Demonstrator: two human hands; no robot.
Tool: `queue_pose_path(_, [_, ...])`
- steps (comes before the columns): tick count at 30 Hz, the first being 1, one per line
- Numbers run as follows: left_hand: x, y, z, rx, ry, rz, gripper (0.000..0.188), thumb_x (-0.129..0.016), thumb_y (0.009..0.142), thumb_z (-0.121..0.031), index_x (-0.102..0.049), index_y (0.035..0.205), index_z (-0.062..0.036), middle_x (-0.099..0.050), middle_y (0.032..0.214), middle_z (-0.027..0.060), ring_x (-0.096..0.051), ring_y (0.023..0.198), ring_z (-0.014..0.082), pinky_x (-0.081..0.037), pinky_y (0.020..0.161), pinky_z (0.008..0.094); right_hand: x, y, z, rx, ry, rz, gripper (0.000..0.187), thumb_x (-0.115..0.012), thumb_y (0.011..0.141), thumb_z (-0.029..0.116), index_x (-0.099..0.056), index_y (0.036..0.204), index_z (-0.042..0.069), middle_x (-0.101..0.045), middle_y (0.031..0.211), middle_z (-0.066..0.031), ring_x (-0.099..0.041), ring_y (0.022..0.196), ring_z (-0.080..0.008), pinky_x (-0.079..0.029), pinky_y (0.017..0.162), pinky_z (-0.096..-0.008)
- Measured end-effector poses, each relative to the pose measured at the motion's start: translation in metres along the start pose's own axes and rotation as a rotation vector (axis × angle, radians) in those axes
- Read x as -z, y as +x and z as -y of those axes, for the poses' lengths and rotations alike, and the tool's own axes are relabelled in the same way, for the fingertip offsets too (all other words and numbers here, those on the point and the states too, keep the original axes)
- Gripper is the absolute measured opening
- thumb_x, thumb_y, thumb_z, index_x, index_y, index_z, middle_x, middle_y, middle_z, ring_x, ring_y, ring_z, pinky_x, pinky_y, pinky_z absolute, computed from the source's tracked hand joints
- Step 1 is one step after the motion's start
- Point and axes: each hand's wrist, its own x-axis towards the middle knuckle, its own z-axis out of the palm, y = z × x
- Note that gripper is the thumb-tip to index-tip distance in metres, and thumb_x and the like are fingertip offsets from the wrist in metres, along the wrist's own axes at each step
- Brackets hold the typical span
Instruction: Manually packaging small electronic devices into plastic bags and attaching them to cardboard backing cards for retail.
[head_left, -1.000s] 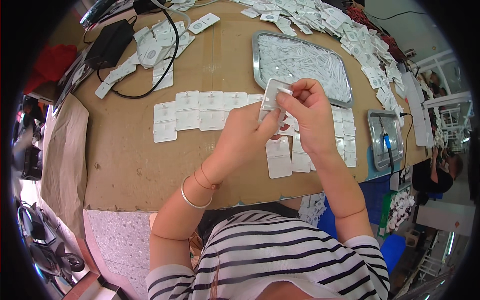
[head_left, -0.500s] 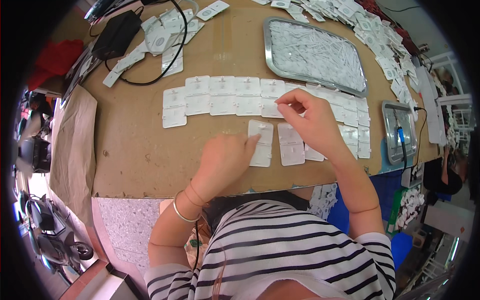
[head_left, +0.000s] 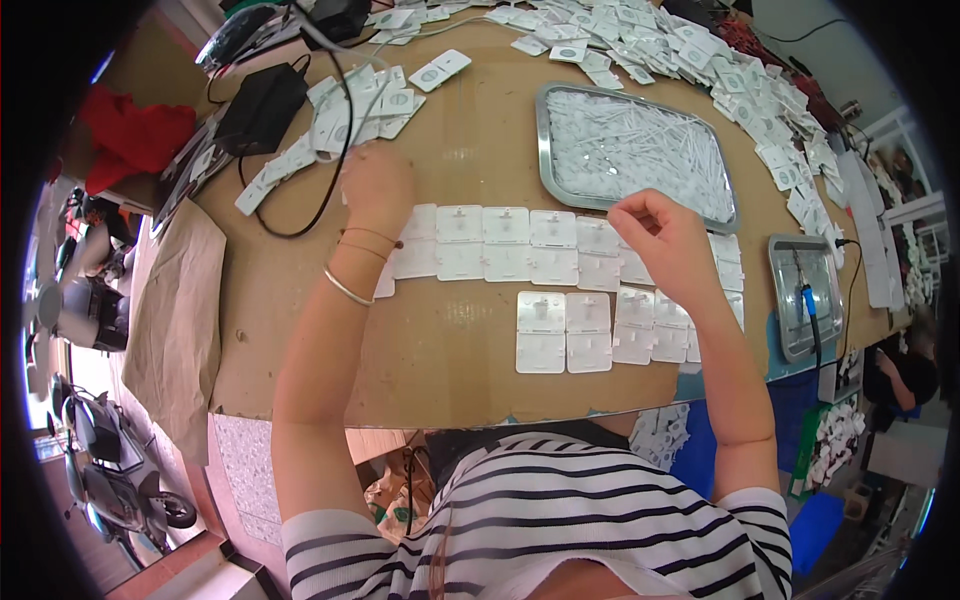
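My left hand (head_left: 378, 185) is stretched out at the far left, over the end of a row of white plastic covers (head_left: 460, 245), by the pile of white plastic pieces (head_left: 330, 125). Its fingertips are blurred, so I cannot make out a grip. My right hand (head_left: 660, 240) hovers above the right part of that row with thumb and forefinger pinched. Anything between them is too small to name. A shorter second row of white covers (head_left: 541, 335) lies nearer to me, partly behind my right forearm.
A metal tray (head_left: 546, 150) of thin white pieces stands beyond the rows. Heaped white tags (head_left: 690, 50) line the far right. A smaller tray (head_left: 790, 345) holds a blue-handled soldering iron (head_left: 809, 300). A black power adapter (head_left: 262, 108) and its cable (head_left: 322, 205) lie far left.
My left hand has left the cover in the near row and moved far left. That cover now lies beside its neighbour. My right hand stays pinched. The whole view has shifted slightly.
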Motion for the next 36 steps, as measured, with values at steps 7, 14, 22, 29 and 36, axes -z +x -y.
queue_pose_path(7, [0.027, 0.003, 0.005, 0.188, -0.149, 0.192, 0.014, -0.050, 0.081, -0.005, -0.060, 0.082, 0.0051, -0.062, 0.088, 0.0233, -0.064, 0.076, 0.0330, -0.053, 0.059, 0.0358, 0.007, 0.098, -0.059, 0.092, -0.469, -0.138, 0.020, -0.065, 0.080, 0.018, -0.065, 0.093, 0.004, -0.066, 0.081, -0.0082, -0.060, 0.069, -0.0193, -0.048, 0.065, -0.0309])
queue_pose_path(14, [0.072, 0.000, -0.002, 0.025, -0.352, -0.210, 0.028, -0.055, 0.084, -0.008, -0.055, 0.108, 0.0068, -0.062, 0.096, 0.0202, -0.065, 0.084, 0.0255, -0.053, 0.069, 0.0297, -0.001, 0.122, -0.076, 0.129, -0.514, -0.110, 0.014, -0.061, 0.082, 0.019, -0.063, 0.089, 0.007, -0.062, 0.094, -0.0114, -0.060, 0.085, -0.0275, -0.048, 0.073, -0.0359])
queue_pose_path(22, [0.128, -0.039, -0.093, 0.574, -1.985, 0.322, 0.032, -0.048, 0.095, -0.016, -0.045, 0.118, 0.0059, -0.062, 0.102, 0.0124, -0.061, 0.085, 0.0124, -0.052, 0.073, 0.0247, 0.004, 0.058, -0.024, 0.133, 0.129, -0.086, 0.014, -0.063, 0.084, 0.012, -0.061, 0.094, 0.002, -0.063, 0.083, -0.0036, -0.057, 0.073, -0.0122, -0.046, 0.068, -0.0244])
queue_pose_path(29, [0.130, -0.059, -0.102, 0.346, -2.108, 0.393, 0.034, -0.054, 0.092, -0.012, -0.047, 0.118, 0.0084, -0.063, 0.100, 0.0092, -0.060, 0.088, 0.0098, -0.050, 0.073, 0.0226, -0.020, -0.016, 0.014, 0.491, -0.004, -0.099, 0.010, -0.070, 0.077, 0.004, -0.065, 0.086, 0.002, -0.062, 0.080, -0.0034, -0.057, 0.070, -0.0116, -0.045, 0.062, -0.0213])
queue_pose_path(36, [0.135, -0.064, -0.097, 0.279, -2.087, 0.342, 0.031, -0.056, 0.091, -0.015, -0.052, 0.113, 0.0072, -0.063, 0.098, 0.0083, -0.059, 0.084, 0.0090, -0.049, 0.072, 0.0223, -0.032, -0.022, 0.018, 0.532, 0.012, -0.175, 0.013, -0.073, 0.074, 0.004, -0.064, 0.083, 0.001, -0.060, 0.078, -0.0037, -0.056, 0.069, -0.0111, -0.046, 0.062, -0.0225])
